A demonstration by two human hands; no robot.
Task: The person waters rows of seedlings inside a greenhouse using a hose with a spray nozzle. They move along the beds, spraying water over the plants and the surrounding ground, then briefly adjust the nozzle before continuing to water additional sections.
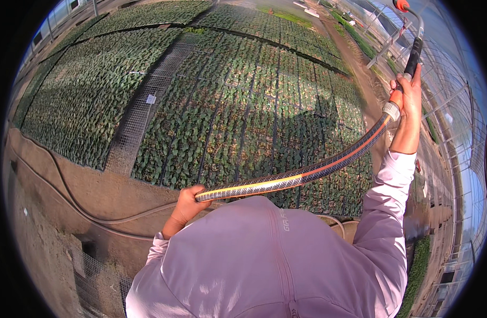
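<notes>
My left hand point(190, 202) is closed around a thick black garden hose point(283, 181) with orange and yellow stripes, low in front of my body. The hose curves up to the right. My right hand point(408, 89), raised at the upper right, grips the black and orange handle of a watering wand point(414, 55), just above a pale hose coupling point(391, 111). The wand's metal tube bends over to an orange head at the top edge. Rows of seedlings in trays point(227, 115) cover the ground before me. A fine haze hangs over the far beds.
A mesh strip point(156, 87) with a small white tag point(151, 99) divides the seedling beds. Thinner hoses point(108, 226) lie on bare soil at left. A dirt path point(351, 51) and the greenhouse frame point(458, 95) run along the right.
</notes>
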